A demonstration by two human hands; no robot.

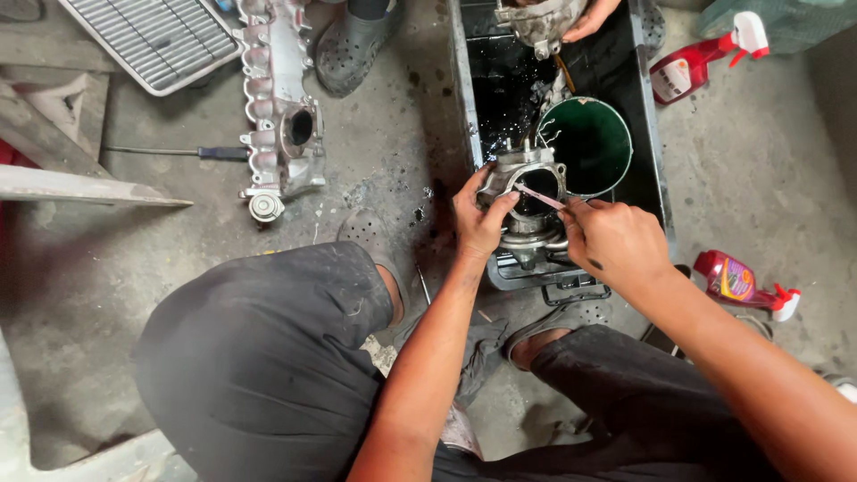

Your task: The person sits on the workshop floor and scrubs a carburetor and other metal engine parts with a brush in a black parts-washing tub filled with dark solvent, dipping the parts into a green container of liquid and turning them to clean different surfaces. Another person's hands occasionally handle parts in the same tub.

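My left hand (480, 219) grips the left side of a grey metal throttle body (528, 176), holding it over a black plastic tub (656, 161) of dark liquid. My right hand (614, 239) pinches a thin pinkish brush handle (539, 196) whose tip reaches into the part's round bore. A green round container (589, 143) sits in the tub just beyond the part. At the tub's far end another person's hand (589, 20) holds a second grey metal part (540, 25) over the liquid.
A long aluminium intake manifold (281, 107) lies on the concrete floor at left, a screwdriver (178, 152) beside it. A metal grille (152, 36) lies top left. Red spray bottles stand at right (745, 284) and top right (701, 58). Another person's grey shoe (353, 49) is nearby.
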